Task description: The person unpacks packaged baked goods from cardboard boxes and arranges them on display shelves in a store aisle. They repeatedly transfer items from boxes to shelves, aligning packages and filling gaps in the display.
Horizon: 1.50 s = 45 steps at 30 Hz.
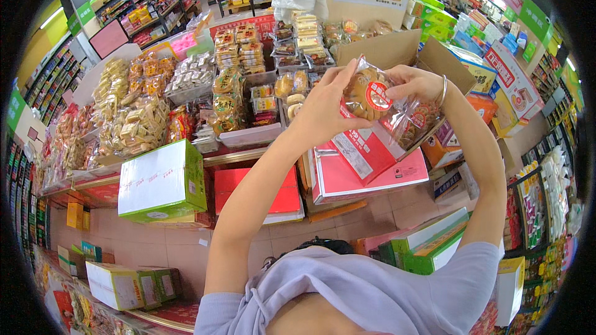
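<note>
Between my two hands is a clear plastic package of round baked pastry with a red round label [369,94]. My left hand [321,107] holds its left side, fingers at the top and thumb below. My right hand [414,83], with a bangle at the wrist, grips its right upper edge, thumb near the label. Below and to the right, more wrapped pastries [416,123] lie in an open cardboard carton [384,49]. The carton has a red printed side and rests on a pink and white box [372,181].
A display of wrapped cakes and snacks in clear bins [253,136] spans the left and centre. A green and white carton [160,179] and a red box [256,190] stand at its front. Stacked cartons [479,72] are on the right; more boxes [430,242] sit near my body.
</note>
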{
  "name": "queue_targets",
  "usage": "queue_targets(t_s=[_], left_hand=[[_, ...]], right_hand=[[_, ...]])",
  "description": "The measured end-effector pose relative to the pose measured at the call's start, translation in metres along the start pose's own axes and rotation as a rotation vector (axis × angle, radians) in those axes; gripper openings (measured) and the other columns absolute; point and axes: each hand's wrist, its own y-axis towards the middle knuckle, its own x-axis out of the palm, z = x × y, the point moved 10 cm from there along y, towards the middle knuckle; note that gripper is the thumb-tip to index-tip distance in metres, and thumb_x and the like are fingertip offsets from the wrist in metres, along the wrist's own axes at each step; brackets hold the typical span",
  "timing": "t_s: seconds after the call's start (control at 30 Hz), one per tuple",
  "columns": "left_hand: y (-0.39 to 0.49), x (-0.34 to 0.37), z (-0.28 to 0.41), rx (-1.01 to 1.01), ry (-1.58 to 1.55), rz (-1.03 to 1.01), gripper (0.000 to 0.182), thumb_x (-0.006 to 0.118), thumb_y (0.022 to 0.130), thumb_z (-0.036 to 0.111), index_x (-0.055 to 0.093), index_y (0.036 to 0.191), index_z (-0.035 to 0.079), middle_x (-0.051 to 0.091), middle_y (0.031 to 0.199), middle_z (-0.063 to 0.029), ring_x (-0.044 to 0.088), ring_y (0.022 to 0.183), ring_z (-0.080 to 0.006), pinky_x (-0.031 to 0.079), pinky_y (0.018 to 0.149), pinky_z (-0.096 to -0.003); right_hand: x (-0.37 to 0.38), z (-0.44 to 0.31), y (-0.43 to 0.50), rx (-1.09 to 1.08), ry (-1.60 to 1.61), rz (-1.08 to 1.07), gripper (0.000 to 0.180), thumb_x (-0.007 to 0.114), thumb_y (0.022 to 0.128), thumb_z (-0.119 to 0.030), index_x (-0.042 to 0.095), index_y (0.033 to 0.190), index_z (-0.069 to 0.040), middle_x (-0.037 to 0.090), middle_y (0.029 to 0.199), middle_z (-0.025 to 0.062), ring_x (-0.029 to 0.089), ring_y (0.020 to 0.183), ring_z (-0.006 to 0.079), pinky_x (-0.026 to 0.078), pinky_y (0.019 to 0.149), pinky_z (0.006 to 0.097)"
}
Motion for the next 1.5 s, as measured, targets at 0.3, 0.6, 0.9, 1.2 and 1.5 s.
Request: queue_targets(t_s=[0.3, 0.6, 0.9, 1.2, 1.5], left_hand=[[0.001, 0.013, 0.002, 0.039, -0.023, -0.013, 0.085, 0.090, 0.062, 0.027, 0.050, 0.134, 0.002, 0.060, 0.117, -0.0138, 0.060, 0.106, -0.0257, 0.049, 0.091, -0.0353], [0.008, 0.020, 0.003, 0.144, 0.007, 0.161, 0.092, 0.087, 0.070, 0.023, 0.035, 0.143, 0.001, 0.051, 0.135, -0.0200, 0.051, 0.126, -0.0279, 0.043, 0.102, -0.0369], [0.006, 0.009, -0.077, -0.170, -0.007, 0.562, 0.079, 0.073, 0.082, 0.018, 0.027, 0.139, -0.012, 0.044, 0.132, -0.0264, 0.044, 0.127, -0.0342, 0.034, 0.109, -0.0416], [-0.070, 0.060, -0.168, -0.597, -0.658, 0.402, 0.057, 0.066, 0.082, 0.010, 0.041, 0.132, -0.001, 0.059, 0.117, -0.0121, 0.060, 0.105, -0.0207, 0.049, 0.091, -0.0349], [-0.117, 0.126, -0.160, -0.700, -1.013, 0.253, 0.045, 0.049, 0.101, 0.035, 0.057, 0.127, 0.000, 0.067, 0.114, -0.0089, 0.062, 0.103, -0.0160, 0.049, 0.091, -0.0332]], right_hand=[[0.005, 0.006, -0.014, 0.000, 0.043, 0.063, 0.036, 0.066, 0.090, -0.023, 0.059, 0.116, 0.000, 0.065, 0.105, 0.0052, 0.061, 0.094, 0.0096, 0.053, 0.079, 0.0259], [-0.031, -0.023, -0.066, -0.110, -0.276, 0.311, 0.037, 0.063, 0.092, -0.025, 0.059, 0.121, -0.001, 0.064, 0.104, 0.0008, 0.056, 0.096, 0.0075, 0.046, 0.087, 0.0272], [-0.158, 0.011, -0.165, -0.171, -0.643, 1.014, 0.056, 0.063, 0.094, -0.034, 0.046, 0.134, 0.002, 0.058, 0.124, 0.0120, 0.057, 0.109, 0.0196, 0.046, 0.093, 0.0324], [-0.312, 0.194, -0.287, 0.092, -0.878, 1.508, 0.044, 0.050, 0.094, -0.010, 0.052, 0.137, -0.002, 0.055, 0.134, 0.0203, 0.050, 0.125, 0.0313, 0.037, 0.107, 0.0372], [-0.391, 0.308, -0.293, -0.099, 0.636, 1.310, 0.058, 0.065, 0.085, -0.033, 0.053, 0.133, -0.002, 0.055, 0.135, 0.0126, 0.053, 0.121, 0.0310, 0.041, 0.104, 0.0449]])
